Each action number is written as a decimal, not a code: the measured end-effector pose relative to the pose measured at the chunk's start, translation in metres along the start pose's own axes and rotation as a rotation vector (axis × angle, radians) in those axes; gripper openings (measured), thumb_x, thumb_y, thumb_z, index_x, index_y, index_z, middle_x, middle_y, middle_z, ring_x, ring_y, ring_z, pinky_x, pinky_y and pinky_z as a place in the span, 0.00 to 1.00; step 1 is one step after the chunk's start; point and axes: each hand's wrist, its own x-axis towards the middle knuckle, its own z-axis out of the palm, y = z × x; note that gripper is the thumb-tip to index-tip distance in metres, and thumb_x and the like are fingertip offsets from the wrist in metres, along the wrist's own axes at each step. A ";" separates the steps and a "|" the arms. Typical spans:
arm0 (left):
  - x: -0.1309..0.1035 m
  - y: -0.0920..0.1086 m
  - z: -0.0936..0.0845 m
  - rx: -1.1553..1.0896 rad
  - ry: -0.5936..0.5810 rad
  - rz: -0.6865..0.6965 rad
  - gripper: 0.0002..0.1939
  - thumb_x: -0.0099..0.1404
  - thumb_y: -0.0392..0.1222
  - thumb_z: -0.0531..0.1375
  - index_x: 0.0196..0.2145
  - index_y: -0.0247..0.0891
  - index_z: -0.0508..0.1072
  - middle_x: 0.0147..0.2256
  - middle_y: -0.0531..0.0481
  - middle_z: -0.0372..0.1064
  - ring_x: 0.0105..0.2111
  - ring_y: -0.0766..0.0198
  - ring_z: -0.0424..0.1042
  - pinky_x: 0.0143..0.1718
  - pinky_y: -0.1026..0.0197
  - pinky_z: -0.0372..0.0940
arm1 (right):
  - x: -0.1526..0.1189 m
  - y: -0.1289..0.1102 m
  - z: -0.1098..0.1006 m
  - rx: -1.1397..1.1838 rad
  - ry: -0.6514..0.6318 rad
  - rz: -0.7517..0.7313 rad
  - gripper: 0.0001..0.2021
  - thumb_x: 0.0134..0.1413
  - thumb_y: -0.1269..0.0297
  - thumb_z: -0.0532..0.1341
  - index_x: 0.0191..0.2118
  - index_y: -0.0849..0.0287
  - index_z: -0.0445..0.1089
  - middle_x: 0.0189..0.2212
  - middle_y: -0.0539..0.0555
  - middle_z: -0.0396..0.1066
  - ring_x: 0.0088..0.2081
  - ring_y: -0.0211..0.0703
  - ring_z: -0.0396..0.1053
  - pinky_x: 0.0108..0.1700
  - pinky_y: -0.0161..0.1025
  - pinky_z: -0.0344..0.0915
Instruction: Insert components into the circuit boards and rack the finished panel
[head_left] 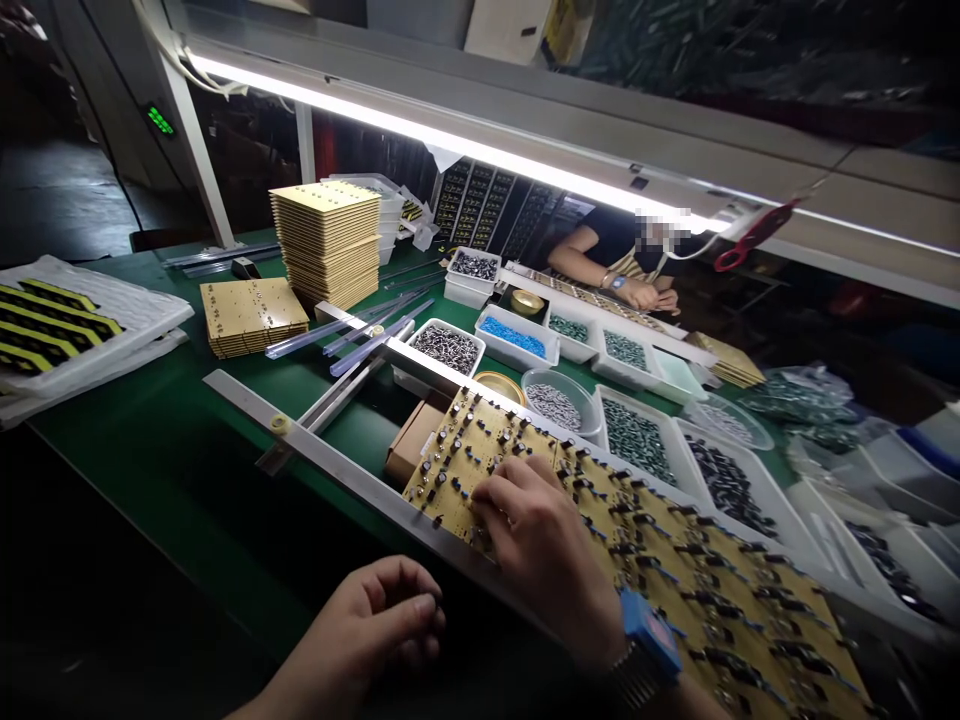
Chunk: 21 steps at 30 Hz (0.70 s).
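My right hand (529,515), with a blue wrist strap (651,632) on, reaches over a row of tan circuit boards (469,440). Its thumb and fingers are pinched together at the board surface, and whatever is between them is hidden. Several small dark cylindrical and blue components stand on the boards, which lie in a metal rail frame (349,485). My left hand (386,620) hovers in front of the near rail, apart from the boards. Its fingers are curled in towards the thumb; something tiny and dark shows at the tips, too small to name.
Beyond the boards stand bins of loose parts, among them a blue-filled bin (517,338) and a green-filled bin (636,440). Stacked bare boards (326,245) rise at the left. A low lamp (450,130) spans overhead. Another person's hands (649,295) work across the table.
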 end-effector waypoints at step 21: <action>0.012 0.013 0.000 1.139 -0.091 0.590 0.31 0.67 0.30 0.48 0.67 0.40 0.59 0.49 0.42 0.73 0.49 0.58 0.74 0.54 0.62 0.66 | 0.014 0.009 -0.006 -0.220 -0.159 -0.382 0.05 0.57 0.77 0.59 0.32 0.62 0.68 0.35 0.58 0.71 0.41 0.49 0.64 0.49 0.49 0.66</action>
